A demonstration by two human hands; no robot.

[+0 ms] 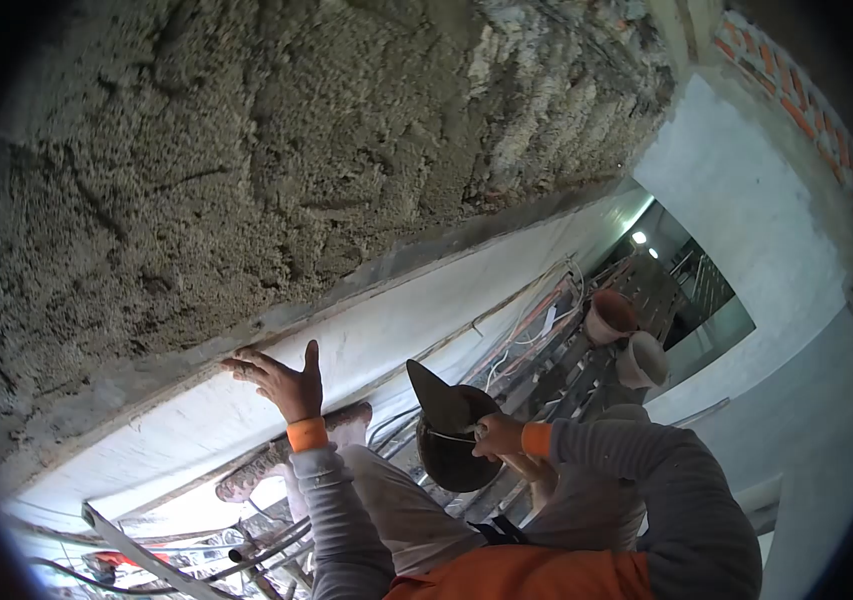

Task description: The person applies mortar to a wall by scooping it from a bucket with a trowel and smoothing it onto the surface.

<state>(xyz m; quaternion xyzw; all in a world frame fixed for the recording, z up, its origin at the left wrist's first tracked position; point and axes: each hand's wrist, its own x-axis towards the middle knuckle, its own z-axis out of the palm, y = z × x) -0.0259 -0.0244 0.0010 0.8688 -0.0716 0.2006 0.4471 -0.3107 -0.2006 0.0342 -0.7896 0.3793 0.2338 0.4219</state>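
Observation:
My left hand (281,385) is open, thumb and fingers spread, with its fingertips at the lower edge of the rough mortar-covered wall (246,200). My right hand (499,437) is closed on the thin wire handle of a dark bucket (458,465), in front of my legs. A pointed trowel blade (436,397) stands up at the bucket's rim. Whether the right fingers also grip the trowel cannot be made out. What the bucket contains is mostly hidden.
A smooth pale strip (386,320) runs under the mortar. Two more buckets, one reddish (610,318) and one pale (641,360), stand on the planks to the right. Cables and poles (146,555) lie at lower left. A white wall (746,190) borders an opening.

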